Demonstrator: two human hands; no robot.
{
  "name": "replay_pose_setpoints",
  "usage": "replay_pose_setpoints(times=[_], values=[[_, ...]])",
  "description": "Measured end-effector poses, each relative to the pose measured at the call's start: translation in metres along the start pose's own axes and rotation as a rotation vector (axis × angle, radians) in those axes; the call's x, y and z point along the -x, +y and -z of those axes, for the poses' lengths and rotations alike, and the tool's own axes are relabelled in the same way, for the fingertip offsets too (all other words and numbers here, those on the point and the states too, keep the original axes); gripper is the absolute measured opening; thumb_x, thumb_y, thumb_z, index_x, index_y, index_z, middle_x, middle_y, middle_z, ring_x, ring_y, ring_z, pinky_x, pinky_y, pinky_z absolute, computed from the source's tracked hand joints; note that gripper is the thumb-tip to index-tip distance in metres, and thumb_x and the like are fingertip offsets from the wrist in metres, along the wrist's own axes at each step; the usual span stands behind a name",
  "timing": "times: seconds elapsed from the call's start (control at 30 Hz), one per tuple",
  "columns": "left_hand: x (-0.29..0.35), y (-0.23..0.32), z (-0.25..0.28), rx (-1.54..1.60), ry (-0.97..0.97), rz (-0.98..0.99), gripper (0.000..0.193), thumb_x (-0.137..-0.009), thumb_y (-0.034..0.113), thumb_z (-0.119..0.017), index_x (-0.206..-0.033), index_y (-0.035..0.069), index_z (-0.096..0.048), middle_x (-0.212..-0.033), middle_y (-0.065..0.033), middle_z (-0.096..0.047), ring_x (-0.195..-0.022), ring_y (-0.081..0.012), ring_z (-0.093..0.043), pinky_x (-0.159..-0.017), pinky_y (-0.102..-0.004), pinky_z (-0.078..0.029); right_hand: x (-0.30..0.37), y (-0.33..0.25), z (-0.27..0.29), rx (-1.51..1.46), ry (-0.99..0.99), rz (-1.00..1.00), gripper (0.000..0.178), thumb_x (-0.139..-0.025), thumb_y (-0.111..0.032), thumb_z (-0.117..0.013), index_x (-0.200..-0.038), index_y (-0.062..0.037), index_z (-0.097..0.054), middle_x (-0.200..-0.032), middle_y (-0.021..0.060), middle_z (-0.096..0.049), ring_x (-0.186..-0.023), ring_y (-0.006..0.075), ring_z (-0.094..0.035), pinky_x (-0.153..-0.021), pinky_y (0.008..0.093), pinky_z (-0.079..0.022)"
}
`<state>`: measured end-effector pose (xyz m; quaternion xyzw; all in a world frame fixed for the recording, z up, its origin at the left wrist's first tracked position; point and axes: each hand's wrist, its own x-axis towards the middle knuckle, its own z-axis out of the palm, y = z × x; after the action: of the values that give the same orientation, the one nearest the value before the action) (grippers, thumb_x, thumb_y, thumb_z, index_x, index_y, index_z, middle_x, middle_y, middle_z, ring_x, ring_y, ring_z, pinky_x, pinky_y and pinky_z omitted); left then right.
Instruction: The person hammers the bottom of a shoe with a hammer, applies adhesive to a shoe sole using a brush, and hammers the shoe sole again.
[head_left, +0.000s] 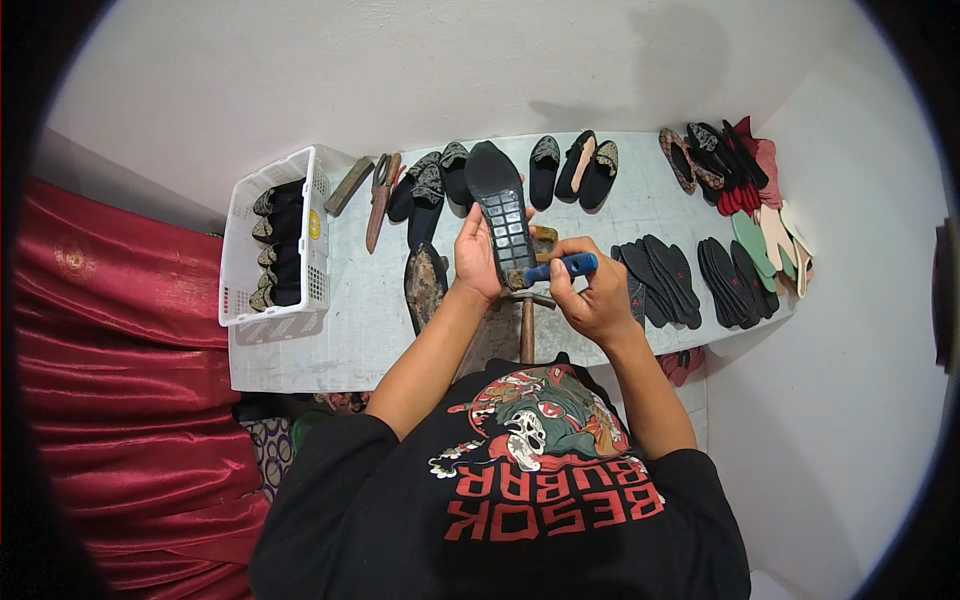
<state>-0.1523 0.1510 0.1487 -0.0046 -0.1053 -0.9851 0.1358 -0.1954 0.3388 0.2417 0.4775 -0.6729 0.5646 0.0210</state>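
Note:
My left hand (475,258) grips a black shoe sole (508,215), raised over the table with its gridded face up and its toe pointing away. In my right hand (595,300) is a brush with a blue handle (562,268); its bristle end touches the heel part of the sole. Behind the brush stands a small container with a yellowish rim (543,238), partly hidden. A hammer with a wooden handle (527,330) lies just below my hands. Left of my left wrist rests a worn, brown-stained sole-shaped piece (426,285).
A white plastic basket (318,240) with black shoes stands at the left. Scissors (382,190) and a grey block (349,187) lie beside it. Finished-looking shoes (544,170) line the back. Stacked black soles (660,280) and coloured insoles (755,245) sit at the right.

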Motion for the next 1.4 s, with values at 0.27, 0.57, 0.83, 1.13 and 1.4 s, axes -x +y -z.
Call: replay_pose_setpoints(times=[0.27, 0.57, 0.83, 1.13, 1.4], values=[[-0.009, 0.003, 0.012, 0.102, -0.140, 0.027, 0.057, -0.113, 0.038, -0.023, -0.158, 0.006, -0.036, -0.162, -0.0129, -0.040, -0.124, -0.0381, -0.062, -0.101, -0.0537, -0.056, -0.015, 0.010, 0.020, 0.107, 0.060, -0.045, 0.010, -0.093, -0.011, -0.067, -0.095, -0.0022, -0.061, -0.071, 0.0085, -0.065, -0.058, 0.0176, -0.066, -0.055, 0.0321, -0.051], [-0.004, -0.014, -0.017, 0.070, -0.047, 0.141, 0.057, -0.112, 0.041, -0.029, -0.154, 0.005, -0.043, -0.150, -0.0114, -0.056, -0.119, -0.0303, -0.066, -0.098, -0.0487, -0.057, -0.028, 0.017, 0.026, 0.158, 0.174, -0.035, 0.012, -0.098, -0.013, -0.065, -0.101, -0.0020, -0.062, -0.077, 0.0107, -0.067, -0.062, 0.0189, -0.065, -0.059, 0.0330, -0.052], [-0.005, -0.015, -0.009, -0.091, -0.054, 0.208, 0.057, -0.112, 0.044, -0.029, -0.148, 0.005, -0.050, -0.129, -0.0157, -0.068, -0.111, -0.0279, -0.069, -0.098, -0.0446, -0.057, -0.034, 0.020, 0.030, 0.173, 0.137, -0.036, 0.010, -0.096, -0.012, -0.066, -0.095, -0.0026, -0.061, -0.065, 0.0057, -0.062, -0.053, 0.0148, -0.061, -0.052, 0.0311, -0.049], [0.005, -0.026, 0.003, -0.065, -0.124, 0.365, 0.058, -0.111, 0.046, -0.028, -0.140, 0.004, -0.057, -0.125, -0.0202, -0.069, -0.106, -0.0320, -0.071, -0.094, -0.0439, -0.059, -0.064, 0.032, 0.045, 0.234, 0.213, 0.027, 0.008, -0.095, -0.009, -0.064, -0.097, -0.0021, -0.060, -0.064, 0.0061, -0.061, -0.053, 0.0135, -0.060, -0.051, 0.0303, -0.047], [0.008, -0.028, -0.004, -0.075, -0.069, 0.348, 0.057, -0.110, 0.043, -0.028, -0.143, 0.003, -0.053, -0.128, -0.0216, -0.067, -0.110, -0.0334, -0.069, -0.100, -0.0468, -0.055, -0.061, 0.021, 0.025, 0.184, 0.169, 0.028, 0.012, -0.097, -0.011, -0.065, -0.102, -0.0014, -0.061, -0.068, 0.0099, -0.065, -0.056, 0.0186, -0.065, -0.054, 0.0328, -0.051]])
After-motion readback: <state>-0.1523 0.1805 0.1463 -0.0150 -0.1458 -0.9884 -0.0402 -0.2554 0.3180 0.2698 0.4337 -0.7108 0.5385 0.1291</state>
